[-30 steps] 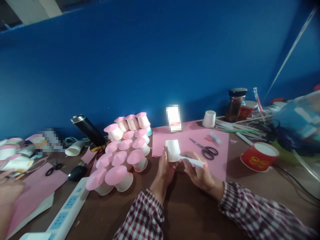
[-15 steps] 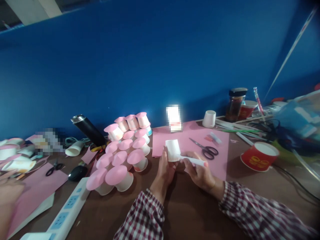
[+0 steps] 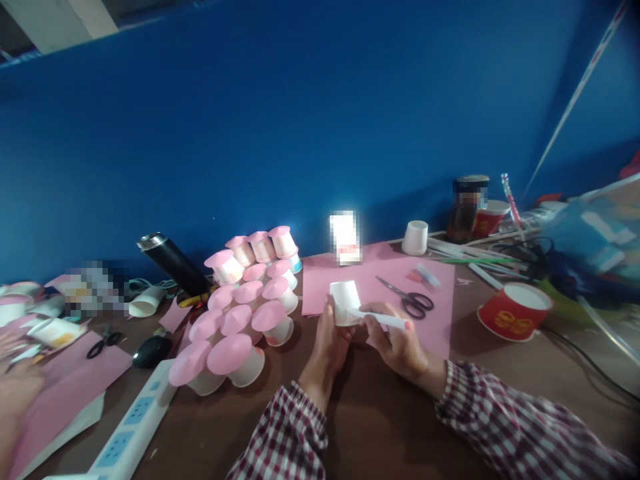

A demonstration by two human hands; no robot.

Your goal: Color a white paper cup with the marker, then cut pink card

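My left hand [image 3: 327, 347] is wrapped round a white paper cup [image 3: 345, 300], held a little above the brown table. In my right hand [image 3: 397, 343] is a white marker pen [image 3: 387, 321] with a reddish end, and its other end points at the cup's side. Whether the tip touches the cup I cannot make out. Beneath and behind both hands lies pink paper [image 3: 320, 287]. Dark-handled scissors [image 3: 413, 302] rest on that paper, right of the cup. Left of my hands stand several cups topped with pink paper cones [image 3: 235, 320].
A white power strip [image 3: 133, 427], a black mouse [image 3: 151, 351] and a black flask [image 3: 173, 260] are at left. Another person's hand [image 3: 20, 387] shows at the far left edge. To the right stand a red paper bowl [image 3: 513, 323] and an upside-down white cup [image 3: 415, 238].
The marker pen's tip end has moved slightly left and up along the cup's side. The view has shifted a little. Both hands keep their hold.
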